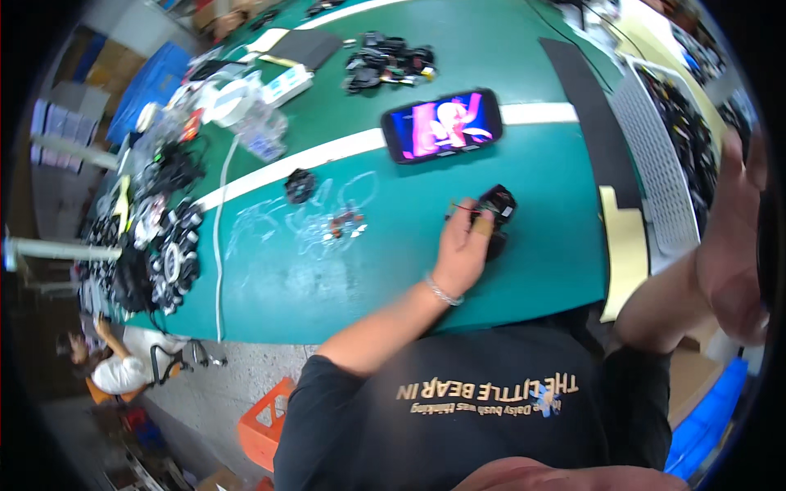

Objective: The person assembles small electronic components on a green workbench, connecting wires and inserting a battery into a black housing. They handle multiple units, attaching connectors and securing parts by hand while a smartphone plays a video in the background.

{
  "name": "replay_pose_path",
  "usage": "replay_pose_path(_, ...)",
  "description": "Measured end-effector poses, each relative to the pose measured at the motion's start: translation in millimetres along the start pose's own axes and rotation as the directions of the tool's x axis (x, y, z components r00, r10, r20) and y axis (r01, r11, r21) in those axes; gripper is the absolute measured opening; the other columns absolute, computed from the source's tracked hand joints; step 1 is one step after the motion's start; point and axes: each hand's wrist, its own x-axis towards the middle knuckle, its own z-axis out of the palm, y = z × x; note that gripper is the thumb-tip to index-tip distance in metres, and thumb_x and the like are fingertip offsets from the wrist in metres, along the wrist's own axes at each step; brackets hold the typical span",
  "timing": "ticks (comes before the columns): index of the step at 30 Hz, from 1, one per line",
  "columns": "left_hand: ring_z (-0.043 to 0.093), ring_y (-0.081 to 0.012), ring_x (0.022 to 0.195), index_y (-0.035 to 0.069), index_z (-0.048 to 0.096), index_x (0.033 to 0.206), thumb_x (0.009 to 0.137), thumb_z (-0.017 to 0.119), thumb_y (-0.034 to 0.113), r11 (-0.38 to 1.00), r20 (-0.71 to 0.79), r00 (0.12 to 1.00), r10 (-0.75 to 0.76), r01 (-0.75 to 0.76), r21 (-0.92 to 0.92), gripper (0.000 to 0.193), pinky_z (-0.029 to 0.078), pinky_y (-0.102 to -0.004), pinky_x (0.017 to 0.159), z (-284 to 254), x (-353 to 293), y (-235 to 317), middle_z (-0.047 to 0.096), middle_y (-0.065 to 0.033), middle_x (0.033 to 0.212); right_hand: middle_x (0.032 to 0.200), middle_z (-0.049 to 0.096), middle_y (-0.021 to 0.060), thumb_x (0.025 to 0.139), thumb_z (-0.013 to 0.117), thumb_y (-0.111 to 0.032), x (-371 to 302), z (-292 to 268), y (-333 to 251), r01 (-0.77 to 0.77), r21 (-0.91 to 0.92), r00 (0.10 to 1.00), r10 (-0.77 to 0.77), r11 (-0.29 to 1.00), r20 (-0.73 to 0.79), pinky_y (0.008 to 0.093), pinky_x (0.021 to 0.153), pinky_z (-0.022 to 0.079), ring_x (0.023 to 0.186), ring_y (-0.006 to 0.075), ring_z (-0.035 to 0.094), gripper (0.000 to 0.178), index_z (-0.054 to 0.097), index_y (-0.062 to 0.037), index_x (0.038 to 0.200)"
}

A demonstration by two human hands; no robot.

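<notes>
My left hand (463, 258) is closed on a small black electronic part (496, 204) with thin coloured wires, held just over the green table. Its fingers and thumb cover part of it, so its exact kind cannot be made out. My right hand (729, 245) is raised at the far right rim, away from the table, with its visible fingers stretched out; the dark picture edge cuts off part of it. Beyond my left hand stands a phone (442, 124) with a lit pink and blue screen. Left of my hand lie small brown and silver pieces (344, 223) among clear plastic strands.
A black coil (300, 186) lies left of centre. Black parts are heaped at the back (385, 61) and left (168, 254). A white cable (219, 245) crosses the left side. At right stands a white basket (661, 164) of black parts. Another person (123, 372) sits far left.
</notes>
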Motion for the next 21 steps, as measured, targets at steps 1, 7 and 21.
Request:
replay_pose_path(1,0.049,-0.014,0.075,-0.004,0.052,0.099,0.094,0.051,0.02,0.996,0.031,0.998,-0.056,0.058,-0.071,0.024,0.043,-0.0293,0.068,-0.5,1.6,-3.3,0.056,-0.0076,0.081,0.099,0.057,0.0114,0.09,0.051,-0.017,1.8,3.9,10.3,-0.039,-0.09,0.997,0.045,0.995,0.058,0.0387,0.085,0.042,0.088,0.0251,0.058,0.022,0.058,0.0009,0.1)
replay_pose_path(7,0.049,-0.0088,0.078,-0.001,0.052,0.105,0.096,0.049,0.019,0.931,0.148,0.985,-0.083,0.13,-0.34,0.022,0.041,-0.0231,0.069,2.4,-0.2,-11.0,0.058,-0.0044,0.09,0.096,0.058,0.0099,0.09,0.053,-0.018,-1.6,10.4,25.4,-0.112,-0.282,0.929,0.2,0.953,0.31,0.0357,0.082,0.042,0.086,0.0226,0.057,0.022,0.059,0.0005,0.1)
replay_pose_path(21,0.057,-0.0125,0.08,-0.006,0.039,0.123,0.094,0.052,0.019,0.976,0.088,0.988,-0.13,0.143,-0.164,0.04,0.048,-0.0257,0.072,-6.3,0.3,-26.8,0.059,-0.0091,0.097,0.087,0.058,0.0063,0.089,0.057,-0.02,-29.8,4.2,25.4,-0.004,-0.315,0.892,0.146,0.949,0.427,0.0287,0.075,0.041,0.081,0.0169,0.054,0.022,0.06,-0.0005,0.098)
